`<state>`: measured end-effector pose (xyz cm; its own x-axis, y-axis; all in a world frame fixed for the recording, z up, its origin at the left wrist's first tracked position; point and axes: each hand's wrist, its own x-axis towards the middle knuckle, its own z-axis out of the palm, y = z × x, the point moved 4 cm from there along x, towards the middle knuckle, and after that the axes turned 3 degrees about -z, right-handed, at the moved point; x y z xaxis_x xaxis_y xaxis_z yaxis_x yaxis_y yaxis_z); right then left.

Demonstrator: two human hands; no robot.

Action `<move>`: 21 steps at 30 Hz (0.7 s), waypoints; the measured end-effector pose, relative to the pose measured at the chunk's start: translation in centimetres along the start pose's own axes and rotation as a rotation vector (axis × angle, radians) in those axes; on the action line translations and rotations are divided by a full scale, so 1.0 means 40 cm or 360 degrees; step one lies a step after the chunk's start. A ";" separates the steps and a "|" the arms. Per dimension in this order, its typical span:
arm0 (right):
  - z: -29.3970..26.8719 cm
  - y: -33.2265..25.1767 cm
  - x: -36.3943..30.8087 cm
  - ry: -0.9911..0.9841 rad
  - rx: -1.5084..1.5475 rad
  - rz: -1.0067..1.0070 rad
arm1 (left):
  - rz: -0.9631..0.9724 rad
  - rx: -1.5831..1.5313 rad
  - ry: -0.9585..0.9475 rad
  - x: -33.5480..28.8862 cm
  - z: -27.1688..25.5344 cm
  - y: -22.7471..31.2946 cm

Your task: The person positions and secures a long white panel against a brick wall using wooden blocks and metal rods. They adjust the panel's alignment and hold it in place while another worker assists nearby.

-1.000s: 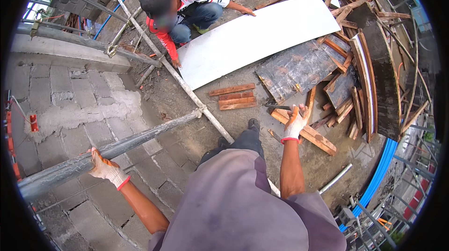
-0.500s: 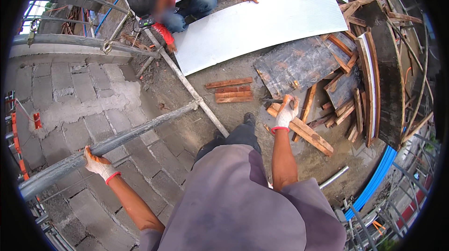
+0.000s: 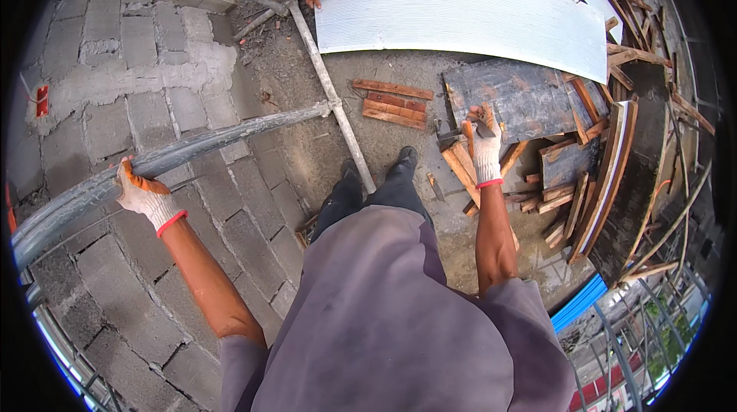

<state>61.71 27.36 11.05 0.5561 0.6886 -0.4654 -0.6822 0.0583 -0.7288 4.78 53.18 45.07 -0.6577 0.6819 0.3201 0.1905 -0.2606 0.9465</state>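
Note:
My left hand (image 3: 146, 195), in a white and orange glove, is wrapped round a grey metal scaffold pipe (image 3: 230, 133) beside the block wall. My right hand (image 3: 485, 147), gloved alike, is closed on a dark tool that looks like a hammer (image 3: 447, 136); its dark end sticks out left of the fingers, and most of the handle is hidden. Below that hand lie light timber pieces (image 3: 461, 170). A dark, stained plywood panel (image 3: 522, 97) lies just beyond it. Short reddish wood pieces (image 3: 394, 109) rest on the ground ahead of my feet.
Across the far side, a co-worker's hands (image 3: 313, 0) hold a long white sheet (image 3: 461, 16). An upright-leaning pipe (image 3: 315, 51) meets the scaffold pipe. The grey block wall (image 3: 115, 120) stands at left. Scrap timber, a curved form (image 3: 606, 182) and blue tubes (image 3: 577, 303) lie at right.
My view has shifted, so the co-worker and sheet sit higher in it. My right hand has turned, fingers now more upward, still closed on the tool. My left hand stays on the pipe.

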 end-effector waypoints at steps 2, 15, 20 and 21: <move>0.084 -0.023 0.012 -0.0298 -0.0840 -0.0364 | 0.0084 -0.0049 0.0027 -0.009 0.008 0.001; 0.515 0.285 0.221 -0.1205 -0.2015 -0.0070 | 0.0167 -0.0114 0.0101 -0.040 0.006 0.000; 0.656 0.409 0.289 -0.1319 -0.2286 0.0020 | 0.0249 0.0035 0.0245 -0.057 0.023 0.012; 0.679 0.440 0.302 -0.1320 -0.2270 0.0008 | 0.0245 0.0052 0.0277 -0.059 0.024 0.012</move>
<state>43.51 56.34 6.25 -0.1539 0.8885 -0.4322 0.5366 -0.2921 -0.7917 7.11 52.10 44.83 -0.7343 0.5068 0.4516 0.3200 -0.3283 0.8887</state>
